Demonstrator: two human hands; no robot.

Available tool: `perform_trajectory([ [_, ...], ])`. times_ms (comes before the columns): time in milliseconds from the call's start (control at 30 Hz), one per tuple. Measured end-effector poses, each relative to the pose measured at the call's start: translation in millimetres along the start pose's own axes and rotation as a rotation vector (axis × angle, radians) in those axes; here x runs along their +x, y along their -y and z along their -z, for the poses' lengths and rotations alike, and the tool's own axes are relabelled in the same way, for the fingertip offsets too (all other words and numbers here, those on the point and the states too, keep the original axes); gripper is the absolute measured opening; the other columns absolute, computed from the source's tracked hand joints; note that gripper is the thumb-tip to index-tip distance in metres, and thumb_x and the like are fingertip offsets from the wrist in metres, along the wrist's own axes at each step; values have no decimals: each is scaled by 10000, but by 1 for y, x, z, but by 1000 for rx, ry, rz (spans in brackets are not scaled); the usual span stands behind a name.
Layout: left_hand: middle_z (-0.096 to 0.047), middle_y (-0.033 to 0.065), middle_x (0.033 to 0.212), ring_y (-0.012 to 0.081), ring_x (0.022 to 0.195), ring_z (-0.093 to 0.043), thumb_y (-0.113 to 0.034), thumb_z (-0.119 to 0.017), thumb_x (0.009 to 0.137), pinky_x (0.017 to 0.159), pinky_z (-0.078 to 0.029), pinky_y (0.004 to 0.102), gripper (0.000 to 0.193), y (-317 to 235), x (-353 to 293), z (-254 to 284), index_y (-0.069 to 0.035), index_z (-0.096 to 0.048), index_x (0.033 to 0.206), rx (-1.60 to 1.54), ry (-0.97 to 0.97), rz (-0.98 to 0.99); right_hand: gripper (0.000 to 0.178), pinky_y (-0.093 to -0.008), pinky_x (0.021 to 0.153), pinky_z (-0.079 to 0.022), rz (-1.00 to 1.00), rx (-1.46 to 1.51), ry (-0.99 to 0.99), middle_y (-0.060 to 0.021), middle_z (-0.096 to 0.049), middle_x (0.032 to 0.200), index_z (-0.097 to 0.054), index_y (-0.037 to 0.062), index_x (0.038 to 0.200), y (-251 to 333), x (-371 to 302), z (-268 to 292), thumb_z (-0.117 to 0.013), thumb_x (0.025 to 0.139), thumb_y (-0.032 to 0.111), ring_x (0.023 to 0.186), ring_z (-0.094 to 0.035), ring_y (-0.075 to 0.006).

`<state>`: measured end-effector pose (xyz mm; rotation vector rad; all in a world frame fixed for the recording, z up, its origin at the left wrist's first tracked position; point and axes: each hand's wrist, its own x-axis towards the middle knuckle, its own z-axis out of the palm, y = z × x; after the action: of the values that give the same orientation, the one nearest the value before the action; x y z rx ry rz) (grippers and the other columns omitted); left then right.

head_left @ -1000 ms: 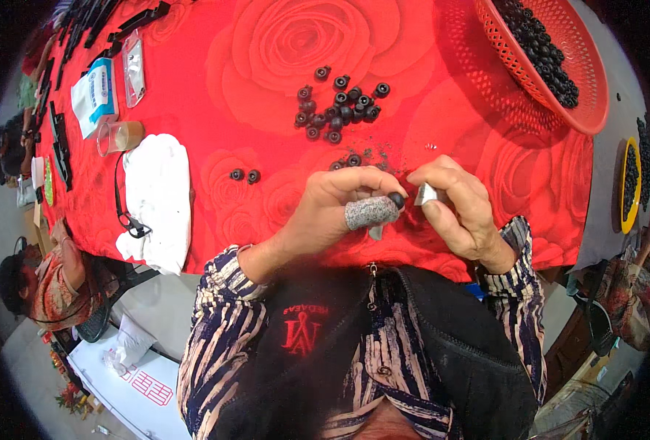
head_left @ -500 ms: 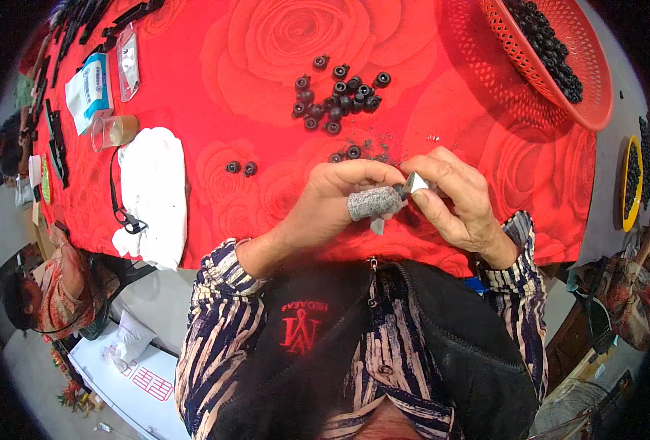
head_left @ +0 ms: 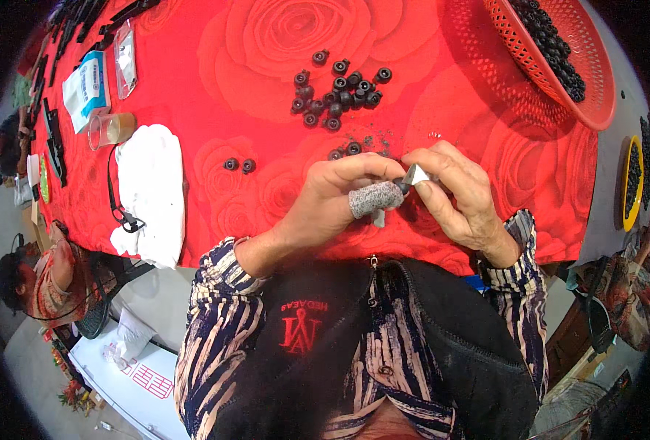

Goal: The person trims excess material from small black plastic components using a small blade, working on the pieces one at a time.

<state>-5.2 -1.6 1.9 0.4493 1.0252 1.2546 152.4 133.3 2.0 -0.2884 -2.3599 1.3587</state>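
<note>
Near the table's front edge, my left hand [head_left: 314,194] pinches a small black rubber part [head_left: 405,188], mostly hidden by the fingers. A grey knitted finger sleeve [head_left: 375,199] covers its thumb. My right hand [head_left: 460,194] is closed on a small silvery blade [head_left: 416,175] between thumb and forefinger, its edge against the black part. Just beyond the hands lie two round black parts [head_left: 353,148] among dark crumbs [head_left: 372,141]. Farther off is a loose cluster of several black parts [head_left: 345,97]. Another pair of black parts [head_left: 249,166] rests to the left.
A red perforated basket [head_left: 596,81] of black parts stands at the far right. Left are a white cloth [head_left: 151,191] with a black strap, a plastic cup [head_left: 105,130], a tissue pack [head_left: 83,92] and black strips [head_left: 54,143]. Another person [head_left: 50,275] sits beyond the left edge.
The blade has tilted slightly against the black part, and my left thumb has shifted a little up and right. The person at the left has moved their head.
</note>
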Motion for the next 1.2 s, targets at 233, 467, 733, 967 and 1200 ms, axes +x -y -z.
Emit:
perform_trajectory([
  [233, -604, 48, 951, 100, 747, -588, -50, -598, 875, 628, -487, 228, 233, 4, -2, 3, 1, -580, 1101, 22, 22, -69, 233, -329, 576, -421, -14, 15, 3, -129, -527, 771, -560, -33, 1018, 0, 0, -1, -575, 786, -18, 655, -534, -249],
  [467, -597, 50, 963, 101, 765, -588, -53, -605, 872, 646, -496, 232, 237, 6, 1, 3, 7, -581, 1100, 52, 30, -98, 240, -327, 575, -422, -19, -4, 20, -126, -521, 774, -562, -36, 1023, -1, -1, 1, -585, 786, -2, 652, -531, -248],
  [733, -598, 44, 936, 95, 754, -580, -54, -595, 879, 651, -489, 228, 234, 6, 1, 5, 4, -579, 1106, 71, 44, -140, 240, -324, 568, -419, -31, 19, 24, -123, -519, 766, -565, -36, 1020, -1, 0, 1, -585, 785, 4, 641, -527, -242],
  [967, -601, 37, 921, 87, 729, -574, -66, -591, 886, 624, -471, 217, 225, 7, 1, 4, -4, -582, 1102, 100, 22, -114, 239, -320, 561, -415, -25, 11, 23, -119, -526, 765, -569, -32, 1014, -2, -1, 1, -592, 778, -4, 640, -530, -235],
  [1200, -612, 30, 881, 84, 698, -571, -82, -598, 885, 597, -464, 214, 203, 4, 0, 1, -11, -597, 1075, 88, 4, -90, 236, -312, 546, -402, -19, 17, 35, -114, -523, 745, -577, -31, 1003, -2, 0, 2, -605, 769, -13, 619, -516, -224],
])
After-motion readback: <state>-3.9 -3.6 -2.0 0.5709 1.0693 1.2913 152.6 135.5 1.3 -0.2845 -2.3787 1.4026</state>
